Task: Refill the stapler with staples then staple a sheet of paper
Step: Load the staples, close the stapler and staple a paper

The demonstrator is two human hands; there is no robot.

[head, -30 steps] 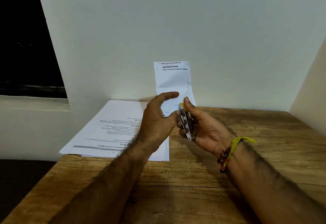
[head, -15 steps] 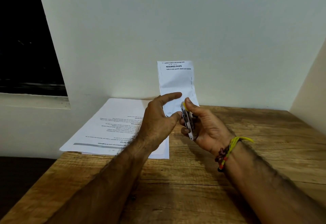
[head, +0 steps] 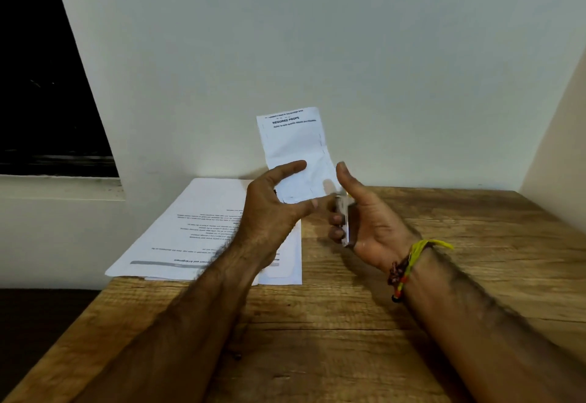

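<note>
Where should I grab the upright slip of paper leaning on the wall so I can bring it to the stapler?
Take the slip of paper by its free upper right edge, coming from the right and front. It leans against the wall, so nothing reaches behind it, and the left hand covers its lower part. Its foot is hidden. The right hand holds the stapler, so the left is likely freer.

My bare left hand [head: 269, 212] hung above the table, thumb raised, fingers stretched rightward and loosely spread, their tips reaching toward my right hand [head: 364, 218]. That hand stood palm-left, thumb upright, its fingers curled round a small silver metal stapler [head: 344, 222] held on edge. A yellow and beaded thread band [head: 409, 263] circled my right wrist; both forearms were bare.
</note>
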